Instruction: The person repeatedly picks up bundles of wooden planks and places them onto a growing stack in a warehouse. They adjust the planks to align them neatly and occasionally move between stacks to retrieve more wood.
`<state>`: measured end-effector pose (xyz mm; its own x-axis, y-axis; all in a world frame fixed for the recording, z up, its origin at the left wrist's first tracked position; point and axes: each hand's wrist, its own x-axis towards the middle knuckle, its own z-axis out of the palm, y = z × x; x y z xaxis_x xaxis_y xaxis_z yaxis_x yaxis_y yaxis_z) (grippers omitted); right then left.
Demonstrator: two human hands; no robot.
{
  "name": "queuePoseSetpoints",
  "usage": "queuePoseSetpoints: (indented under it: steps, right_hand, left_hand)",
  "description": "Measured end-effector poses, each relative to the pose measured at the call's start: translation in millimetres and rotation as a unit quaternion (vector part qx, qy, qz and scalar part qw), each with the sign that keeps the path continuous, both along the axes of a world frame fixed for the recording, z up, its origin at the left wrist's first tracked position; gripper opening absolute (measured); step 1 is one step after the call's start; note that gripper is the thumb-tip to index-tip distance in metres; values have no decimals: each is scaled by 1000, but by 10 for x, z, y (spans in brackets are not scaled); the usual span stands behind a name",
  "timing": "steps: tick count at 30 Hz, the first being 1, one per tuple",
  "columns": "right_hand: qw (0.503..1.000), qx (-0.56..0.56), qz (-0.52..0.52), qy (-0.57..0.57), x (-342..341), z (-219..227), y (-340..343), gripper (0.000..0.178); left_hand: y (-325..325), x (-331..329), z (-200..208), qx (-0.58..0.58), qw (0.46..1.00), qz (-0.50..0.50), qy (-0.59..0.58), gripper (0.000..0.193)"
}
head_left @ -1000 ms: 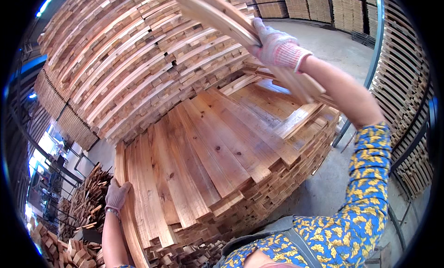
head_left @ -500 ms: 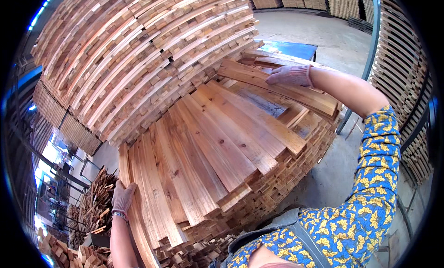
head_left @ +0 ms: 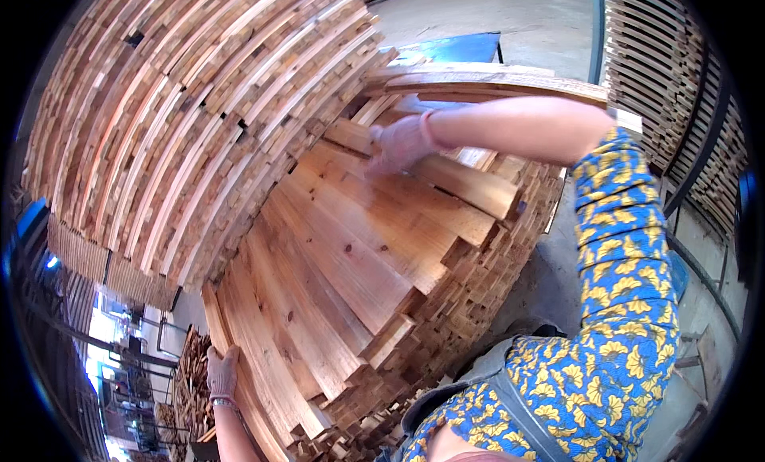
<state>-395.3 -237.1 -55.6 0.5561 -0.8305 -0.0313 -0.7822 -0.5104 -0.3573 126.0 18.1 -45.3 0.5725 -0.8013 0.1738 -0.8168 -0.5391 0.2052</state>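
Note:
A fanned row of flat wooden boards [head_left: 343, 247] covers the top of a wood stack in front of me. My left hand [head_left: 223, 374], in a pale knitted glove, grips the outer edge of the leftmost board [head_left: 249, 390], thumb on the near side. My right hand [head_left: 402, 145], gloved the same and slightly blurred, reaches across to the far right. It holds a board [head_left: 466, 184] from above, beside the right end of the row. Its fingertips are partly smeared, and my forearm covers some pieces behind.
A tall stack of layered wood strips [head_left: 199, 119] rises behind the row at left. Loose long boards [head_left: 494, 81] lie beyond my right arm, near a blue table [head_left: 454, 47]. Slatted wood stacks [head_left: 661, 79] stand at right. A scrap heap [head_left: 194, 362] lies at lower left.
My right hand has moved left and toward the row, and the board under it now lies close beside the others. My left hand stays at the leftmost board. The view has shifted.

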Motion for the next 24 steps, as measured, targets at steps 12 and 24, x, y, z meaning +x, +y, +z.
queuePoseSetpoints:
  steps: [12,24]
  right_hand:
    - [999,-35,12,-29,-57,-106,-22,63]
    - [956,-38,-103,272,-1702,404,-196,50]
  left_hand:
    - [-123,-81,-3,-10,999,0,46,67]
    - [-142,61,-109,-30,995,-78,56,64]
